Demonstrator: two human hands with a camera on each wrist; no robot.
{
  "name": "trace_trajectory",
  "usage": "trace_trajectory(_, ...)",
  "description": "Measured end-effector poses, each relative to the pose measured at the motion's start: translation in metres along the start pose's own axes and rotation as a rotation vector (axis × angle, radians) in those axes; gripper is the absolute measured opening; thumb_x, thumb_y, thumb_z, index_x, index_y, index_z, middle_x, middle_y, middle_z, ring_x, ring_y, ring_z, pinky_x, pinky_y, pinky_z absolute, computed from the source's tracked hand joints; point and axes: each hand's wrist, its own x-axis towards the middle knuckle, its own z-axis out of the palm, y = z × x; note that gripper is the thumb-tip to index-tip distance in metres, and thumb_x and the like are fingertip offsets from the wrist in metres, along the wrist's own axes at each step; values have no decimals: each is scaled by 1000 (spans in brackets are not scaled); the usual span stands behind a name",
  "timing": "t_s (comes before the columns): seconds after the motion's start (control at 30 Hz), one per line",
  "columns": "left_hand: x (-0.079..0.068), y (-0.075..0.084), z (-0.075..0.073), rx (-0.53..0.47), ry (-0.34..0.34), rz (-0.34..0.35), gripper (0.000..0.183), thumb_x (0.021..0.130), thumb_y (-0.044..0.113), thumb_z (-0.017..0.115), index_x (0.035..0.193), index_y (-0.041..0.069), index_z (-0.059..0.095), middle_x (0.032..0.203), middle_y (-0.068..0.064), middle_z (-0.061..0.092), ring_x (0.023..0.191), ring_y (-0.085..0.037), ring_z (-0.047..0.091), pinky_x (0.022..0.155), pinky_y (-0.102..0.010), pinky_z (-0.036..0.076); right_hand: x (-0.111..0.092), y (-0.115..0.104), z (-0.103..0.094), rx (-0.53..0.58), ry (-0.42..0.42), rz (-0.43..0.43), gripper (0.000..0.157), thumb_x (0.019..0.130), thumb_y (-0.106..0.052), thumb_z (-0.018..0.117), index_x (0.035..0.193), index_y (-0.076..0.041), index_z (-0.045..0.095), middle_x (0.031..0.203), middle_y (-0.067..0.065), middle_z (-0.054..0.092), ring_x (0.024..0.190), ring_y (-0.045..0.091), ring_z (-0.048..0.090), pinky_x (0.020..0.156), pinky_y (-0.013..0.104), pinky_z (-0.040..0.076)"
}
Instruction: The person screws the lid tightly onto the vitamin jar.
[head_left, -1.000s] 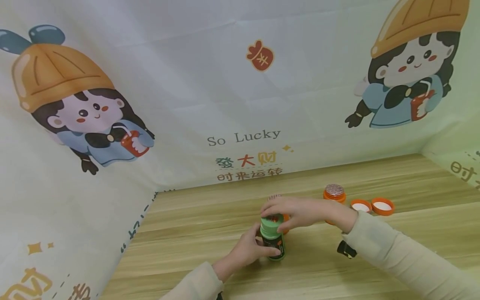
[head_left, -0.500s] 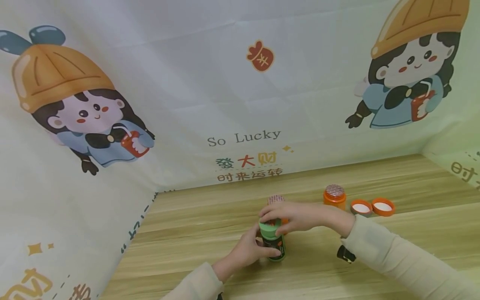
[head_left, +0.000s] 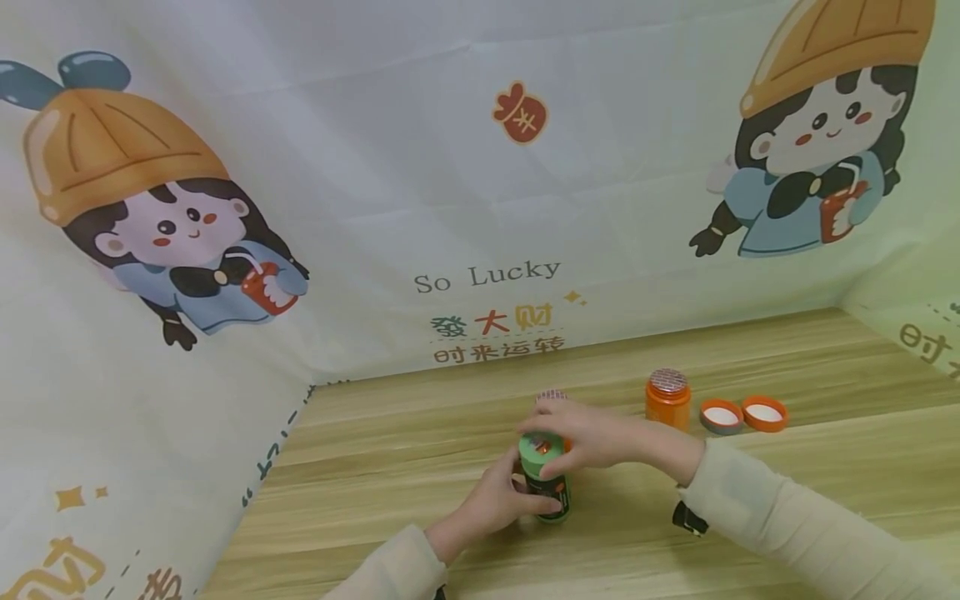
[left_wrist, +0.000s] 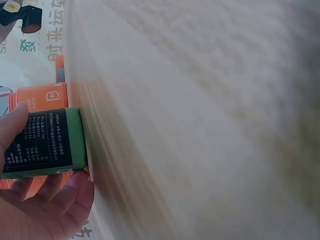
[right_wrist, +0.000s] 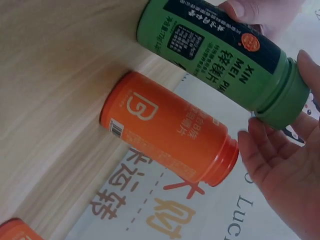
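Observation:
A green bottle (right_wrist: 215, 55) with a dark label stands upright on the table. My left hand (head_left: 498, 492) grips its body, thumb across the label and fingers behind. Over its top, my right hand (head_left: 592, 437) holds the green cap (head_left: 538, 452), with the thumb on the near side and fingers round the far side. The cap sits on the bottle's neck. Just behind stands an uncapped orange bottle (right_wrist: 165, 125); in the head view my right hand mostly hides it, leaving its foil-like top showing.
Another uncapped orange bottle (head_left: 667, 406) with a foil-like top stands on the wooden table (head_left: 375, 467) at the right. Beside it lie two orange caps, a grey-sided one (head_left: 722, 417) and a plain one (head_left: 765, 413), white insides up. A printed cloth (head_left: 450, 183) backs the table.
My right hand has shifted slightly on the green cap, its thumb moving left and toward me. The left hand and the green bottle's body have stayed in place.

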Motion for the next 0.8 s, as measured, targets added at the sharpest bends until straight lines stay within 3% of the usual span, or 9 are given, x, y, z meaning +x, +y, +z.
trace_trajectory(0.13, 0, 1, 0, -15, -10, -4, 69, 78, 11, 72, 136, 12, 36, 109, -9, 48, 88, -19, 59, 77, -33, 51, 2, 0, 5, -36, 56, 36, 46, 81, -37, 67, 115, -6, 58, 101, 1, 48, 86, 9, 42, 73, 21, 41)
trace_trajectory(0.33, 0, 2, 0, -31, -6, -3, 62, 78, 10, 72, 131, 11, 40, 109, -9, 49, 92, -22, 60, 78, -34, 51, 6, -7, 11, -83, 121, 176, 48, 76, -42, 71, 104, -5, 60, 95, -1, 49, 78, 8, 43, 64, 18, 41)
trace_trajectory(0.57, 0, 1, -1, -14, -19, 8, 61, 79, 12, 72, 131, 11, 41, 115, -7, 50, 98, -20, 57, 81, -33, 50, 7, -16, 17, -221, 184, 232, 52, 72, -51, 70, 94, -6, 58, 86, -1, 51, 70, 8, 42, 57, 18, 38)
trace_trajectory(0.67, 0, 1, -1, 30, -10, 13, 60, 78, 17, 73, 130, 13, 43, 112, -4, 51, 100, -18, 52, 83, -33, 47, 7, -18, 16, -288, 170, 239, 62, 69, -61, 67, 97, -6, 56, 87, 0, 52, 72, 10, 43, 59, 21, 39)
trace_trajectory(0.8, 0, 1, -2, 42, -7, 13, 62, 78, 17, 74, 131, 13, 42, 108, -5, 51, 96, -18, 54, 80, -33, 48, 5, -17, 7, -307, 130, 227, 83, 68, -67, 62, 119, -2, 51, 107, 8, 55, 89, 17, 50, 74, 32, 46)
